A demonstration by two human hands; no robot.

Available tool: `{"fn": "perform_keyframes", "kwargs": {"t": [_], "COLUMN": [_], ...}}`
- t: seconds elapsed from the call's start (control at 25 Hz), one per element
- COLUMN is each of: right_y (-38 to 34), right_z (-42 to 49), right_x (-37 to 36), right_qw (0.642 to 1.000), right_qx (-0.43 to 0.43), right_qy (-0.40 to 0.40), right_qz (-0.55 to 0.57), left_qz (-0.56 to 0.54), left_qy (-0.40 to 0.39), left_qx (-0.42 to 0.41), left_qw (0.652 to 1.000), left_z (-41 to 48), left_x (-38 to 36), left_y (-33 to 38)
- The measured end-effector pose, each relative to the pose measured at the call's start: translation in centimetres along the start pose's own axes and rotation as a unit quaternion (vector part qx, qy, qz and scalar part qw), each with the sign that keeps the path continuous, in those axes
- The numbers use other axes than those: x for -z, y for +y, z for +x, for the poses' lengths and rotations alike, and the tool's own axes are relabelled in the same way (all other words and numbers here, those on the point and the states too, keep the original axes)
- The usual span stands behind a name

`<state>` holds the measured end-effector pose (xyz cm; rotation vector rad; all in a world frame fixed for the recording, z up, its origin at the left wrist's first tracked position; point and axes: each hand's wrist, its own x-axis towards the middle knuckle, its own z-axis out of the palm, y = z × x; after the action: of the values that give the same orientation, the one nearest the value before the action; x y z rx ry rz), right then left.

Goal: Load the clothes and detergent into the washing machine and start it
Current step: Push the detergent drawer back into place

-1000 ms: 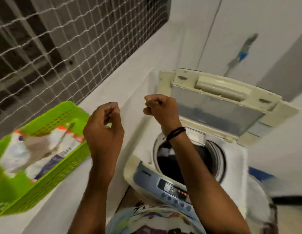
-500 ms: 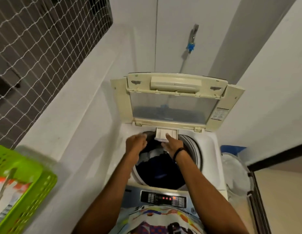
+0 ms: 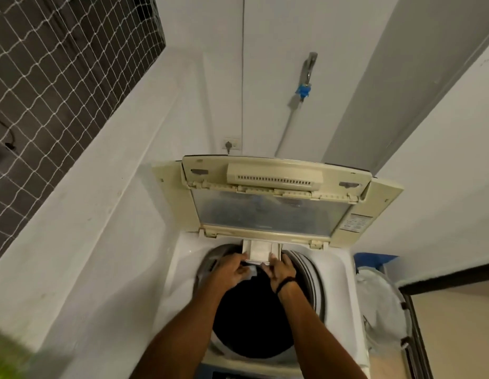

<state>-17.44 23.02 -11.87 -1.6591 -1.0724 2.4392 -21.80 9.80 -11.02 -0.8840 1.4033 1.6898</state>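
Top-loading washing machine (image 3: pixel 344 272), lid (image 3: pixel 270 212) raised upright against the wall. My left hand (image 3: pixel 232 269) and right hand (image 3: pixel 281 270) reached over the dark drum (image 3: pixel 254 318), fingers curled on the front edge of the white detergent drawer (image 3: pixel 261 250) at the drum's far rim. Dark clothes lay inside the drum. A tap (image 3: pixel 306 77) stood on the wall above.

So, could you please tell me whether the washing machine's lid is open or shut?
Open: the lid stands raised behind the exposed drum.
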Motion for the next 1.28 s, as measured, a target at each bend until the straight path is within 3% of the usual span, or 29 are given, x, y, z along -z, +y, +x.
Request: {"fn": "perform_keyframes", "kwargs": {"t": [0.2,0.6,0.8,1.28], "right_y": [0.7,-0.9,-0.6,-3.2], "right_z": [2.0,2.4,2.7,2.5], "right_x": [-0.3,-1.3,-2.2,-3.4], "right_qw": [1.000,0.999,0.995,0.995], "right_qx": [0.009,-0.005,-0.007,-0.029], "right_qy": [0.010,0.034,0.094,0.058], "right_qz": [-0.007,0.007,-0.017,-0.076], "left_qz": [-0.001,0.010,0.021,-0.013], "left_qy": [-0.030,0.017,0.034,0.058], "left_qx": [-0.032,-0.071,-0.061,-0.039], "left_qw": [0.999,0.997,0.997,0.997], "left_z": [1.6,3.9,5.0,6.3], "left_x": [-0.3,-1.3,-1.4,-2.5], "left_y": [-0.2,0.4,0.5,1.4]}}
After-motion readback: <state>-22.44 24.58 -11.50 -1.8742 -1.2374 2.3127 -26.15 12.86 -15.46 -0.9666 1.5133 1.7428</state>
